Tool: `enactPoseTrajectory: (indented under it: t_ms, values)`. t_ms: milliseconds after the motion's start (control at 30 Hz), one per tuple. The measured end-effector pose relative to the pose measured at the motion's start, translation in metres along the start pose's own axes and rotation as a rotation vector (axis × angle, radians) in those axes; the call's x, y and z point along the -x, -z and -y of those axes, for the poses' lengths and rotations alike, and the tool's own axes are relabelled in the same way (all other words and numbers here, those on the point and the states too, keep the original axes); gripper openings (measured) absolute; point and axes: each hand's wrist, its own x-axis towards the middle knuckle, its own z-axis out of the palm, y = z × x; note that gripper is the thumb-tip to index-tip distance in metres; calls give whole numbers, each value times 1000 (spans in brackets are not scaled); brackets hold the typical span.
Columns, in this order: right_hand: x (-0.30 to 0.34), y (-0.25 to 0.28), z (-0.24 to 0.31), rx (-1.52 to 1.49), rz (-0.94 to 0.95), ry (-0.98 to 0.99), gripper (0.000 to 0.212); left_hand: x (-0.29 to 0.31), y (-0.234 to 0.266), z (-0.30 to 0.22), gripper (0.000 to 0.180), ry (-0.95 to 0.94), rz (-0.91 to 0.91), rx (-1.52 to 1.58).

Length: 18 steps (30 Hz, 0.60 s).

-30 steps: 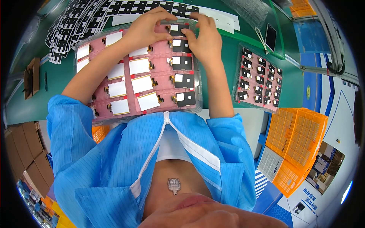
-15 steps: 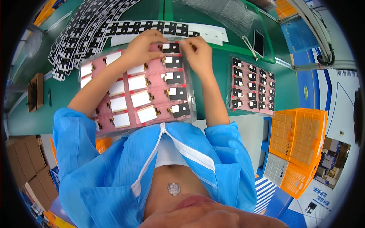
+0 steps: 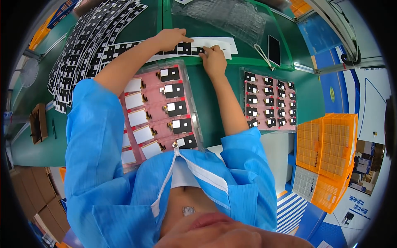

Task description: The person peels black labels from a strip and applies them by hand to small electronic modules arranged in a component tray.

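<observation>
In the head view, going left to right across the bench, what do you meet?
Brown box → spread black-and-white strips → pink tray → tray of small black parts → orange crates.

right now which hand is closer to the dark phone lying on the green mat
Right. The right hand rests on the white sticker strip, with the phone further to its right. The left hand is on the same strip but further left, beyond the right hand.

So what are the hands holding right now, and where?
Both hands, left and right, press fingertips on the white strip of black squares near its right end; nothing is lifted.
</observation>
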Motion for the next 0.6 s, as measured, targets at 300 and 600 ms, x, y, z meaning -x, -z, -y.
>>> enactPoseTrajectory:
  t_ms: [300, 600]
  values:
    - [-21, 5, 0, -173, 143, -246, 19, -25, -1, -12, 74, 67, 201, -60]
    - [10, 28, 14, -114, -60, 177, 5, -28, 0, -13, 81, 160, 245, 2]
